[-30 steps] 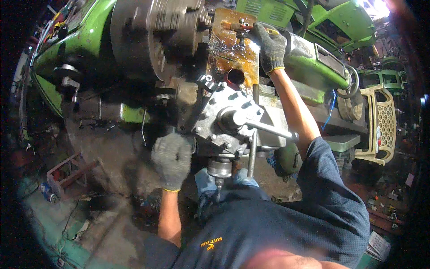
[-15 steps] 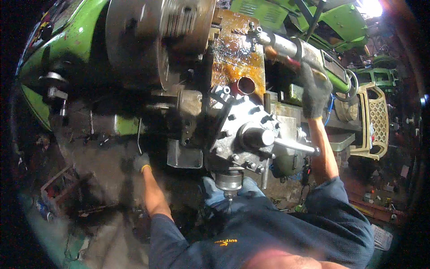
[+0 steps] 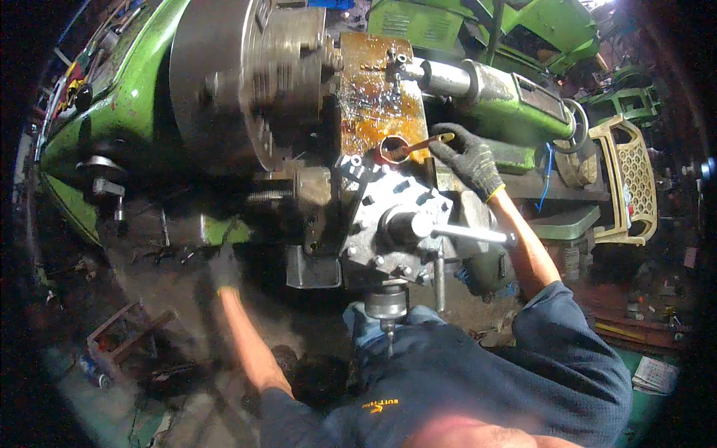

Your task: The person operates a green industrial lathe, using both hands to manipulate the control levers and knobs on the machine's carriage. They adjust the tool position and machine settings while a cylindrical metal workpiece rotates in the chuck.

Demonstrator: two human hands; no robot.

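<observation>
So the brush (image 3: pixel 420 145) can reach the pot (image 3: pixel 384 157), the right hand (image 3: pixel 473 160) clamps its handle; the left hand (image 3: pixel 223 269) (fingers blurred) is unreadable.

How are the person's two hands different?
The right hand grips a brush by its handle; the left hand is too blurred to tell if it holds anything. The right hand is higher in the picture, beside the shiny brown plate; the left hand is lower, near a small green panel. Both wear grey gloves.
</observation>
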